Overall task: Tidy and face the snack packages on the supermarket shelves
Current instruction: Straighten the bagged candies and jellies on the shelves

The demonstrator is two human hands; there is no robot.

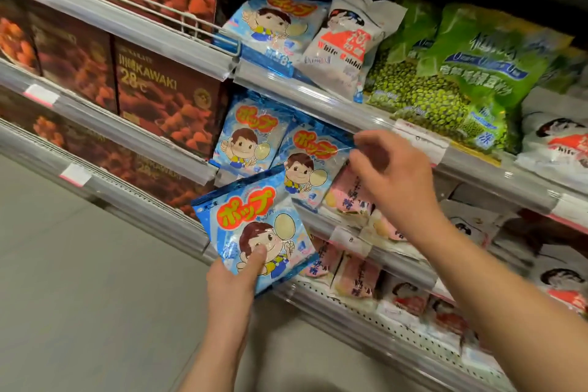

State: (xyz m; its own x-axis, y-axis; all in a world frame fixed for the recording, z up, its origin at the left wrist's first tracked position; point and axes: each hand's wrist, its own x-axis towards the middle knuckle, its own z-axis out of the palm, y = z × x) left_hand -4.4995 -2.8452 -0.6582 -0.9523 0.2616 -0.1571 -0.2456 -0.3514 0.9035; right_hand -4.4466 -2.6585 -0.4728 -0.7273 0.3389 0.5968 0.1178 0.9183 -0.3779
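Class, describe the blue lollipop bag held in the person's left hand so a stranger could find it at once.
Start at the brown KAWAKI boxes on the left shelves, then drop to the lower right, in front of the shelf edge. There the left hand grips a blue lollipop bag by its bottom, thumb on the cartoon face. Unlike the matching bags on the shelves, it is off the shelf and tilted.

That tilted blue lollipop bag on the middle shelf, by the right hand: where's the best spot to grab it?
Probably its top right corner, coming from the right. The tilted blue lollipop bag leans left against another bag, leaving that flat sealed edge free, right where the right hand already reaches.
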